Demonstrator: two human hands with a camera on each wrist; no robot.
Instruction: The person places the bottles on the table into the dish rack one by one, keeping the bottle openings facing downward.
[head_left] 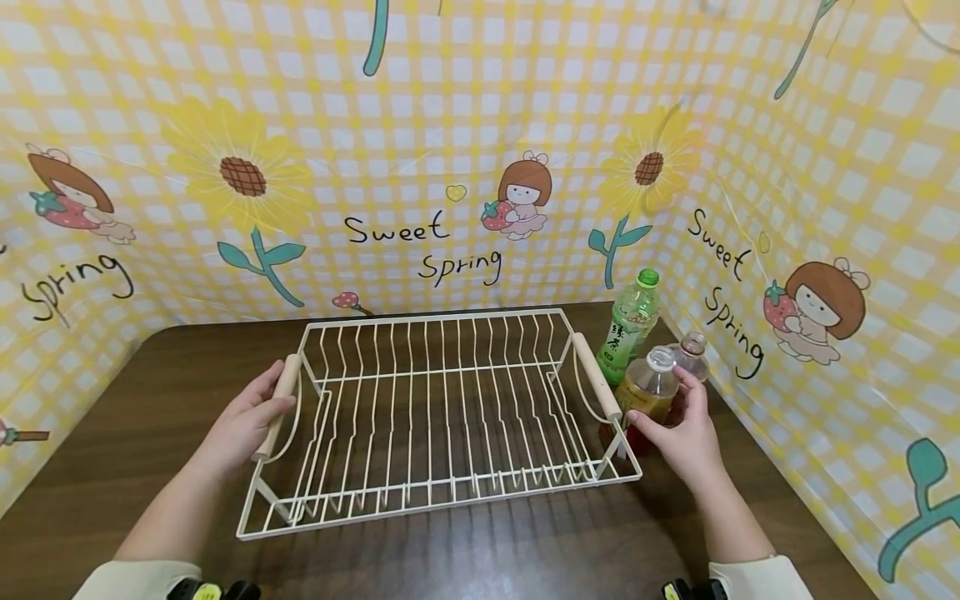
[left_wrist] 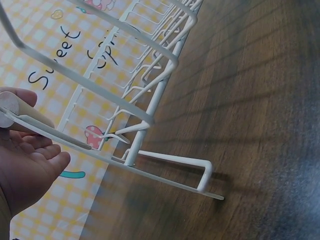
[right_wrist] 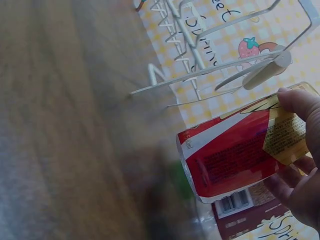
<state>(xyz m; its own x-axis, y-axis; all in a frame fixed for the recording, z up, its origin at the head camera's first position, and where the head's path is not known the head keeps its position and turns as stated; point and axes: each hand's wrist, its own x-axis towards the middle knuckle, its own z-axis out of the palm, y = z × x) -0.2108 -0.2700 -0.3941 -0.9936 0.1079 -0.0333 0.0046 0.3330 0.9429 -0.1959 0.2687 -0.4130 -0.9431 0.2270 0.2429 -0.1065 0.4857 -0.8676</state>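
Note:
A white wire dish rack (head_left: 429, 482) with wooden handles stands on a dark wood table. My left hand (head_left: 251, 412) grips its left handle (head_left: 279, 408), thumb on one side and fingers on the other; the left wrist view shows this handle (left_wrist: 30, 120) end-on. My right hand (head_left: 688, 429) holds a clear plastic bottle (head_left: 651, 387) between thumb and fingers, just right of the rack's right handle (head_left: 597, 375). The bottle has no cap, and its label (right_wrist: 235, 150) is red, white and yellow. In the right wrist view it appears tilted, fingers (right_wrist: 287, 185) along its side.
A green tea bottle (head_left: 628, 329) with a green cap stands behind the held one. Another uncapped bottle (head_left: 692, 354) with a dark red label stands to the right, partly hidden by my hand. A yellow checked cloth (head_left: 420, 167) with printed flowers hangs around the table (head_left: 135, 400).

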